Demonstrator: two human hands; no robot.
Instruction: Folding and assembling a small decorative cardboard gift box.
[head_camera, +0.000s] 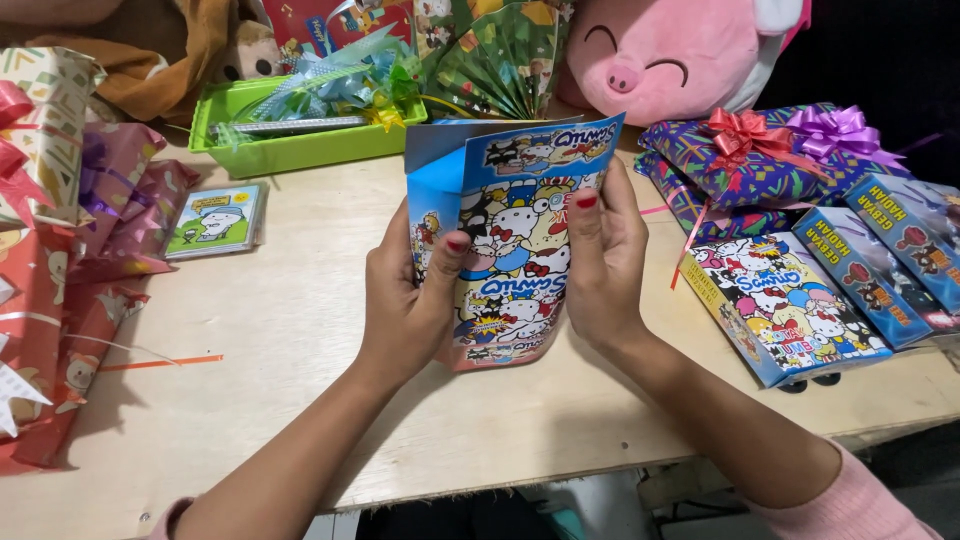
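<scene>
Cartoon-printed gift bag (510, 250) stands upright between left hand (410, 300) and right hand (605, 265).

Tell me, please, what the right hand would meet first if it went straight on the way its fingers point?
The right hand points up and away across the table. Past the cartoon-printed package it grips, the first thing in that line looks like the pink plush toy, though depth is hard to judge.

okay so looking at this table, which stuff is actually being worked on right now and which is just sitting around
In hand:
- cartoon-print wrapping paper, folded around something, held upright by the left hand and right hand

Lying about:
- green tray of ribbon bows
- pink plush pig
- wrapped gifts with red and purple bows
- flat printed packs
- small card packet
</scene>
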